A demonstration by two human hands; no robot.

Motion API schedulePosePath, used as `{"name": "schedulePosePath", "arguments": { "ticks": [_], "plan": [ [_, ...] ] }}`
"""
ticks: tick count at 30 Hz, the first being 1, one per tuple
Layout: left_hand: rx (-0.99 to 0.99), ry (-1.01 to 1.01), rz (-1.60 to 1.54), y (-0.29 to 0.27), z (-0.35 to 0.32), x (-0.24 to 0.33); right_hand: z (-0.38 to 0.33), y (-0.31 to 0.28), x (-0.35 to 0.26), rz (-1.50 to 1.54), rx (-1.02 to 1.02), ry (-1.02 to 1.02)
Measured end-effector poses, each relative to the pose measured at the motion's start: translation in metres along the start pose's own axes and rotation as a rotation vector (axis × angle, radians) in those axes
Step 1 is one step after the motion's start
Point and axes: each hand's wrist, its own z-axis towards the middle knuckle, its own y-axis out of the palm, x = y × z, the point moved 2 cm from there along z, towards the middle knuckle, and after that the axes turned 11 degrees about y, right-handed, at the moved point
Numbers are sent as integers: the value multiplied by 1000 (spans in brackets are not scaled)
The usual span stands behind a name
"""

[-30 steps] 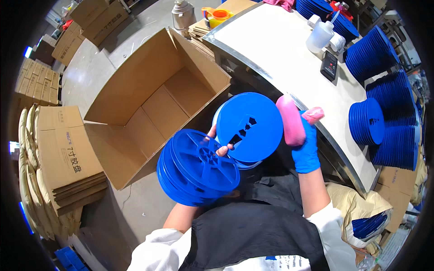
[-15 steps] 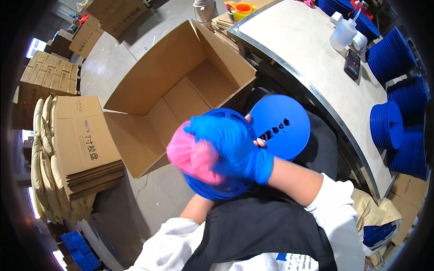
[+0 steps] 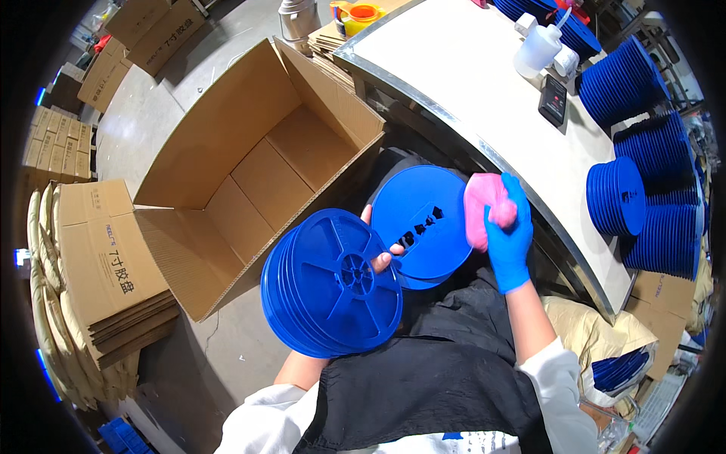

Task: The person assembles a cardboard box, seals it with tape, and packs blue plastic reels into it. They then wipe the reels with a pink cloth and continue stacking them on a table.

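My left hand [image 3: 382, 262] reaches under a tilted stack of blue plastic reels [image 3: 348, 284], mostly hidden by it. Its bare fingertips show at the stack's right edge, closed around it. The top reel has spokes and a round hub. A flat blue reel [image 3: 431, 219] with cut-out openings lies just right of those fingers, over my lap. In a blue glove, my right hand [image 3: 508, 227] grips a bunched pink cloth [image 3: 482, 208] beside this reel's right edge.
A tall open cardboard box [image 3: 249, 174] stands ahead to the left. The white table [image 3: 461, 83] curves along the right, bearing a squeeze bottle [image 3: 538, 51], a black device [image 3: 553, 101] and blue reel stacks [image 3: 616, 197]. Flattened cartons [image 3: 113, 265] are piled at left.
My right hand has moved right with the pink cloth, off the reel stack to the flat reel's far edge. The stack's spoked face now shows. The whole view has shifted somewhat.
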Motion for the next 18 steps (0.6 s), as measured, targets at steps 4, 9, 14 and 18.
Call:
{"name": "schedulePosePath", "arguments": {
  "ticks": [4,9,14,18],
  "plan": [
    [-13,-8,13,3,-4,2,-12,38,-15,63,-198,-51],
    [-11,-10,7,5,-10,3,-53,32,-58,-345,-463,-410],
    [-28,0,-1,10,-3,3,6,19,19,150,-139,66],
    [-50,-11,-19,10,2,1,27,22,3,484,-195,298]
  ]
}}
